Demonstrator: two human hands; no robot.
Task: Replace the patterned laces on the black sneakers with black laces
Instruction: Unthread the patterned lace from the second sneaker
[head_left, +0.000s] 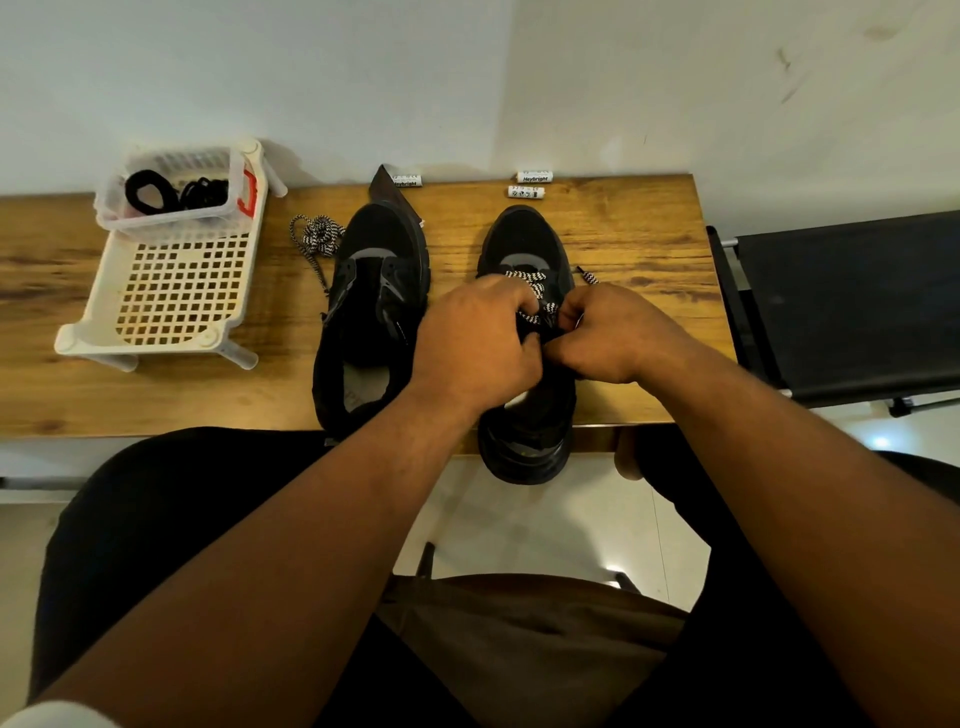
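The soft, limp patterned lace (537, 306) is being pinched by the left hand (480, 338) and right hand (605, 332), and is probably best gripped near an eyelet.

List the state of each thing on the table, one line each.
Left sneaker: unlaced.
Right sneaker: patterned lace partly threaded.
Removed patterned lace: heaped on table.
Black laces: coiled in clear tub.
Left hand: grips the lace.
Right hand: pinches the lace.

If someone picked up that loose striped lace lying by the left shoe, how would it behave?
The loose patterned lace would probably hang limp, since it lies in a crumpled heap. It looks thin, so likely very light. Its woven surface suggests it would not slip easily.
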